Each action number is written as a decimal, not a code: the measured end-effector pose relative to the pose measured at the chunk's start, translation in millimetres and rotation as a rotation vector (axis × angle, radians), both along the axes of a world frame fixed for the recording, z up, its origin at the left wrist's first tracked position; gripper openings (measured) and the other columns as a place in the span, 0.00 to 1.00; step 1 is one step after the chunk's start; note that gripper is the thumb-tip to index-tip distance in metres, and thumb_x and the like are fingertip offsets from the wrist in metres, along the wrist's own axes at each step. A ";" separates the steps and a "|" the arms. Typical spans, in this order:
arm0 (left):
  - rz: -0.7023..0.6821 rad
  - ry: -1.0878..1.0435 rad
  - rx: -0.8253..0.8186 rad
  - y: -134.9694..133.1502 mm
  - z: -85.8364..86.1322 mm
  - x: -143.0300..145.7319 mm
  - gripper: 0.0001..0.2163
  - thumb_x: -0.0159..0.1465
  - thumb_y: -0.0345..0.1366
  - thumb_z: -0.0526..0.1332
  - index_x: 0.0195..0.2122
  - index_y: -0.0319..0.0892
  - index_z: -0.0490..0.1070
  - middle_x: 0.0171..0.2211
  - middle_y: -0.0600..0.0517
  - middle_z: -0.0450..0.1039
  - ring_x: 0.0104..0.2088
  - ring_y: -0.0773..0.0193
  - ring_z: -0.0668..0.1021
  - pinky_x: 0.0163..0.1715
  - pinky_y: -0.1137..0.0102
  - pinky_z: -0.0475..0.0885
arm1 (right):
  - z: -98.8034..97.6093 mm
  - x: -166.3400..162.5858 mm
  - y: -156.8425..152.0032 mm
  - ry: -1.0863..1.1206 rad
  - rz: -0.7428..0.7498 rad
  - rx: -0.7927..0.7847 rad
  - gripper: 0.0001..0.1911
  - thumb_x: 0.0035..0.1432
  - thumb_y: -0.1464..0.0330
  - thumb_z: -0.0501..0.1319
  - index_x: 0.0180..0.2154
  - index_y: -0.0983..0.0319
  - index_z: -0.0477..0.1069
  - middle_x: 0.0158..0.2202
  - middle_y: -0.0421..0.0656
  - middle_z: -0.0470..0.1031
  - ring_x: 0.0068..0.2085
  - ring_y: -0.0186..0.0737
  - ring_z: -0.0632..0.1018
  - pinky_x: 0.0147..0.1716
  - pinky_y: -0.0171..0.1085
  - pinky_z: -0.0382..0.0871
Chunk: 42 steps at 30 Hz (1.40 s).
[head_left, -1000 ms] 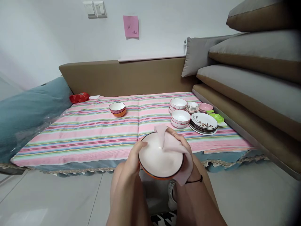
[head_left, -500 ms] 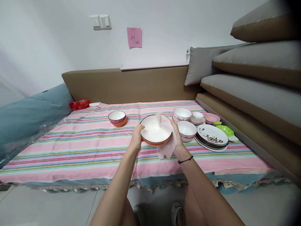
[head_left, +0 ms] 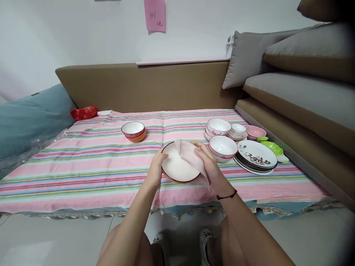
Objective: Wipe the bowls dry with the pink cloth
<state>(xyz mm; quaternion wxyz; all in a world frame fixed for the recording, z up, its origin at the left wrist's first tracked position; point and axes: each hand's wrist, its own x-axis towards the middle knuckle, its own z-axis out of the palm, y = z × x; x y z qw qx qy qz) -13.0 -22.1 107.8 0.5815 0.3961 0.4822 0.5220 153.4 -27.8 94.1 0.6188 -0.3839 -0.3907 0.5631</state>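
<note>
My left hand (head_left: 154, 170) grips the left rim of a wide bowl (head_left: 175, 170), white inside and orange outside, held just above the striped cloth (head_left: 83, 162). My right hand (head_left: 208, 167) presses a pale pink wiping cloth (head_left: 188, 152) onto the bowl's right rim and inner side. The cloth drapes over the rim and under my palm. A black band circles my right wrist.
Two stacked small bowls (head_left: 133, 130) sit to the back left. At the right stand white bowls (head_left: 223, 146), a pile of small dishes (head_left: 238, 130), a pink bowl (head_left: 256, 131), patterned plates (head_left: 257, 155) and a green dish (head_left: 274, 148). Sofa cushions (head_left: 299, 92) rise on the right.
Both hands have brought the bowl down and slightly nearer to me, over the striped cloth. The view has tilted downward. The wiping cloth still lies on the bowl.
</note>
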 end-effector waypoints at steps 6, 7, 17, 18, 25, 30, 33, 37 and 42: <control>-0.011 -0.024 0.127 -1.0 -2.7 1.3 0.16 0.55 0.41 0.60 0.43 0.43 0.75 0.42 0.50 0.78 0.44 0.55 0.77 0.44 0.67 0.70 | -7.3 -1.5 -7.0 -0.363 -0.003 0.165 0.30 0.51 0.64 0.65 0.56 0.56 0.65 0.60 0.43 0.65 0.61 0.48 0.65 0.61 0.47 0.56; 0.007 -0.033 0.121 -1.1 -3.2 1.8 0.17 0.54 0.42 0.61 0.43 0.42 0.76 0.41 0.50 0.78 0.44 0.55 0.77 0.44 0.67 0.70 | -7.3 -1.7 -6.9 -0.350 0.014 0.148 0.30 0.51 0.63 0.64 0.57 0.56 0.65 0.61 0.42 0.64 0.62 0.48 0.64 0.62 0.47 0.55; 0.154 -0.181 -0.051 -5.0 4.2 0.5 0.17 0.47 0.45 0.65 0.35 0.39 0.75 0.34 0.49 0.78 0.41 0.51 0.78 0.38 0.65 0.72 | -15.6 2.6 10.2 0.043 -0.115 -0.005 0.15 0.45 0.62 0.67 0.37 0.59 0.75 0.41 0.43 0.79 0.45 0.46 0.77 0.46 0.42 0.70; 0.147 -0.196 -0.069 -6.0 4.9 0.7 0.18 0.46 0.45 0.65 0.35 0.39 0.74 0.33 0.49 0.78 0.40 0.51 0.78 0.37 0.65 0.72 | -16.8 1.4 10.3 0.017 -0.122 -0.013 0.15 0.45 0.61 0.67 0.36 0.60 0.75 0.40 0.43 0.79 0.42 0.46 0.77 0.43 0.42 0.71; 0.128 -0.211 -0.061 -7.8 3.3 0.2 0.19 0.45 0.46 0.66 0.35 0.39 0.73 0.34 0.49 0.78 0.39 0.52 0.78 0.37 0.65 0.71 | -14.5 -7.8 0.2 -0.256 -0.357 0.177 0.12 0.57 0.59 0.60 0.35 0.60 0.75 0.39 0.43 0.77 0.42 0.44 0.74 0.44 0.41 0.67; 0.131 -0.203 -0.091 -7.9 6.3 -4.5 0.18 0.45 0.45 0.65 0.34 0.39 0.74 0.31 0.49 0.78 0.38 0.51 0.78 0.36 0.65 0.72 | -10.7 -9.5 -3.5 -0.325 -0.385 0.253 0.13 0.60 0.58 0.58 0.35 0.60 0.74 0.36 0.43 0.77 0.40 0.44 0.75 0.42 0.41 0.68; 0.122 -0.182 -0.098 -7.7 7.5 -6.8 0.18 0.45 0.45 0.64 0.34 0.39 0.74 0.30 0.49 0.78 0.37 0.51 0.78 0.35 0.64 0.72 | -11.5 -10.3 -3.4 -0.336 -0.372 0.264 0.13 0.60 0.58 0.58 0.35 0.60 0.74 0.37 0.43 0.78 0.41 0.44 0.75 0.43 0.41 0.68; 0.106 -0.162 -0.094 -7.2 6.5 -8.9 0.17 0.45 0.44 0.64 0.34 0.39 0.75 0.29 0.49 0.78 0.36 0.51 0.79 0.34 0.64 0.72 | -10.6 -10.6 -2.9 -0.323 -0.347 0.336 0.12 0.63 0.61 0.55 0.37 0.59 0.74 0.41 0.43 0.77 0.45 0.45 0.74 0.49 0.43 0.65; 0.083 -0.165 -0.102 -7.2 6.6 -12.4 0.17 0.45 0.44 0.65 0.34 0.38 0.76 0.29 0.48 0.78 0.35 0.52 0.79 0.32 0.66 0.71 | -5.4 -8.6 -6.0 -0.352 -0.309 0.369 0.10 0.62 0.63 0.56 0.39 0.58 0.74 0.40 0.42 0.77 0.46 0.44 0.74 0.49 0.42 0.66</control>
